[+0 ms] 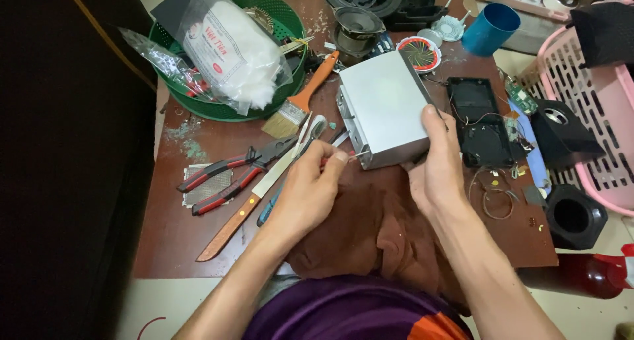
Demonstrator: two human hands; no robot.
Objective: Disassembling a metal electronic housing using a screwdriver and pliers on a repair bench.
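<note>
Tilting up near the middle of the frame is a grey metal box (386, 105), its near end resting on a brown cloth (370, 231) spread on the table (172, 228). The right hand (436, 165) is clamped on the box's right side, thumb laid along the top edge. The left hand (310, 188) has its fingers pinched together around a small red-handled screwdriver (347, 158), whose tip meets the box's lower left corner.

Just left of that hand lie a wooden-handled knife (247, 204), red-handled pliers (231, 171) and a paintbrush (300, 102) with an orange handle. In the upper left sits a green basket (198, 102) holding a plastic bag of white cotton (231, 49). To the right of the box is an open black casing (479, 122) with loose wires, and a blue cup (492, 28) lies toward the upper right, near a pink basket (594, 109) at the frame's right edge.
</note>
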